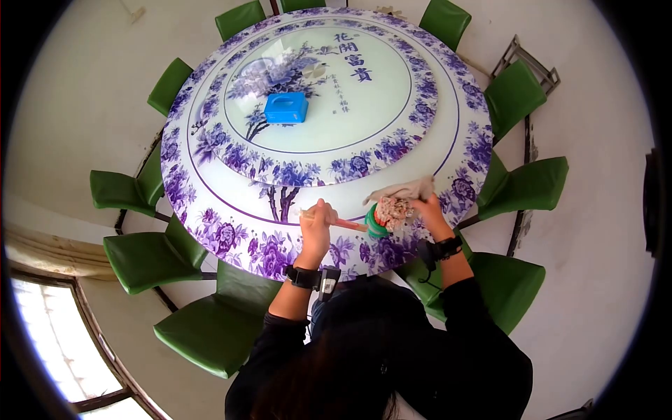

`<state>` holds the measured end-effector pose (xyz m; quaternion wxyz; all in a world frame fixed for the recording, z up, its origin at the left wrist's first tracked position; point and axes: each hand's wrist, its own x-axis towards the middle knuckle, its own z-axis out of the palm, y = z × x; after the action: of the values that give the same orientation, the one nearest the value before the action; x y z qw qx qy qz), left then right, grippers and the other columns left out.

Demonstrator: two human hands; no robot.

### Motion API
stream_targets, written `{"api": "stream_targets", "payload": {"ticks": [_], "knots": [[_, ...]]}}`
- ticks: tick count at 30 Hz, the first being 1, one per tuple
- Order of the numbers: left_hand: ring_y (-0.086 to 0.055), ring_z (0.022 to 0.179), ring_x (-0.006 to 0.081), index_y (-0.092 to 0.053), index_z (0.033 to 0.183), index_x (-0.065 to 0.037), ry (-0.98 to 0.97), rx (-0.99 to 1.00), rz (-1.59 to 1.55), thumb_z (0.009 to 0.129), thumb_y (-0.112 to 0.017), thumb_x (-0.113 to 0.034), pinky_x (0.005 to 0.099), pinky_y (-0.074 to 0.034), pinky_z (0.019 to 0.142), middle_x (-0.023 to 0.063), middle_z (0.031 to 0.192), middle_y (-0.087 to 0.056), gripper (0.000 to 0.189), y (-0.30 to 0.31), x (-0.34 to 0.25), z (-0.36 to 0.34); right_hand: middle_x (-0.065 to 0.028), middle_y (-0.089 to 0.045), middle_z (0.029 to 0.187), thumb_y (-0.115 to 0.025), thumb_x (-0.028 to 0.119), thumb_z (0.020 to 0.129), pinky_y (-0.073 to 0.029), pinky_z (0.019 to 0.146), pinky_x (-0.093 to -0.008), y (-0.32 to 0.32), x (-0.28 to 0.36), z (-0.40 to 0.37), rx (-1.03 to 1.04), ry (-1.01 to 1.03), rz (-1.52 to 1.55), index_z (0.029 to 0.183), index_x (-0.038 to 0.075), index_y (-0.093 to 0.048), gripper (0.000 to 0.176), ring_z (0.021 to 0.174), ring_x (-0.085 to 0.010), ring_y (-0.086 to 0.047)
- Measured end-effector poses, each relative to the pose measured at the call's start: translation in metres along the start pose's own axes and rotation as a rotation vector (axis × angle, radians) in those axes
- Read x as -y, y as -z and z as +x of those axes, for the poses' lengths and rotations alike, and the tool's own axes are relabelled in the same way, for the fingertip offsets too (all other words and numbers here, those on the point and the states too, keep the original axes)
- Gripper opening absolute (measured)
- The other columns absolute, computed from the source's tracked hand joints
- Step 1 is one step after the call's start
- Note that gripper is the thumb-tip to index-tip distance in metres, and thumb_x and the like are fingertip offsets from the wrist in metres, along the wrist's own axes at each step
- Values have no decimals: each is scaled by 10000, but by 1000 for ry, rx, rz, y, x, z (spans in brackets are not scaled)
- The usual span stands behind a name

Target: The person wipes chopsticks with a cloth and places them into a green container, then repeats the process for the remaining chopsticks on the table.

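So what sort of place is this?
Probably a dining room, perhaps in a restaurant, though the pictures don't settle that. There's a large round table with a smaller round top raised on it, like a turntable, and matching green chairs set around it.

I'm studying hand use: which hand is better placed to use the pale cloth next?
Probably the right hand: it is at the pale cloth, while the left hand is closed around the handle, farther from the cloth.
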<state>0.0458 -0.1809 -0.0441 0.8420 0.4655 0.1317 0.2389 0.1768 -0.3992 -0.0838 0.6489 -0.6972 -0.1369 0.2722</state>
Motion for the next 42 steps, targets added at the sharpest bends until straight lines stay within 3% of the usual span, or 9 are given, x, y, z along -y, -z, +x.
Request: {"api": "stream_targets", "payload": {"ticks": [3, 8, 13, 26, 30, 33, 37, 40, 42], "knots": [[-294, 455, 101, -304, 497, -74, -17, 11, -58, 860, -368, -161, 245, -272, 461, 5, 472, -303, 379, -9, 5, 2, -82, -520, 892, -459, -30, 666, -411, 663, -250, 8, -13, -20, -430, 203, 98, 954, -58, -465, 289, 797, -142, -503], [-318, 471, 105, -319, 503, -66, -100, -27, -25, 858, -381, -179, 244, -280, 473, 15, 479, -330, 377, -24, 6, 9, -88, -457, 1038, -594, 50, 649, -358, 792, -280, -23, -6, -48, -275, 355, 10, 1051, 0, -439, 433, 958, -171, -438], [-321, 476, 101, -320, 502, -61, -73, 13, -25, 860, -374, -179, 240, -281, 473, 17, 482, -340, 381, -35, 9, 8, -142, -463, 1051, -737, 259, 504, -336, 838, -335, -37, 10, -43, -82, 392, -657, 1090, 33, -424, 702, 991, -283, -430], [-305, 492, 96, -331, 515, -39, -37, 139, 279, 870, -351, -180, 235, -261, 490, 16, 493, -337, 382, -62, 13, -25, -150, -497, 1017, -641, 231, 630, -387, 785, -329, -30, -3, -21, -38, 309, -444, 1089, 24, -419, 550, 932, -290, -481], [-363, 507, 66, -470, 596, 19, -40, 141, 510, 853, -383, -145, 205, -301, 467, 21, 554, -446, 318, -60, 20, -28, -160, -515, 978, -635, 212, 633, -402, 758, -336, -36, 13, -24, -49, 317, -598, 1056, 12, -443, 505, 887, -300, -501], [-368, 491, 102, -471, 619, 22, -43, 221, 652, 848, -385, -183, 231, -313, 466, 35, 531, -415, 319, -62, 21, -30, -174, -529, 935, -637, 208, 620, -411, 736, -341, -35, 10, -21, -72, 311, -678, 1026, -2, -462, 489, 847, -317, -511], [-409, 518, 64, -532, 676, 45, -162, 331, 643, 829, -406, -103, 207, -341, 466, 22, 607, -501, 247, -65, 22, -32, -198, -540, 885, -640, 228, 611, -421, 706, -353, -36, 1, -15, -91, 207, -720, 990, -32, -474, 488, 809, -333, -519], [-426, 507, 161, -508, 716, 29, -234, 347, 636, 812, -443, -150, 255, -351, 490, 98, 583, -469, 213, -69, 21, -31, -214, -534, 883, -638, 245, 615, -422, 699, -360, -37, 2, -14, -108, 152, -738, 972, -43, -475, 488, 811, -337, -519], [-464, 540, 99, -571, 793, 50, -188, 383, 615, 808, -421, -76, 212, -379, 503, 51, 680, -560, 196, -66, 23, -27, -207, -541, 861, -636, 252, 624, -428, 665, -368, -37, 3, -15, -123, 183, -740, 954, -25, -485, 456, 786, -341, -524]]}}
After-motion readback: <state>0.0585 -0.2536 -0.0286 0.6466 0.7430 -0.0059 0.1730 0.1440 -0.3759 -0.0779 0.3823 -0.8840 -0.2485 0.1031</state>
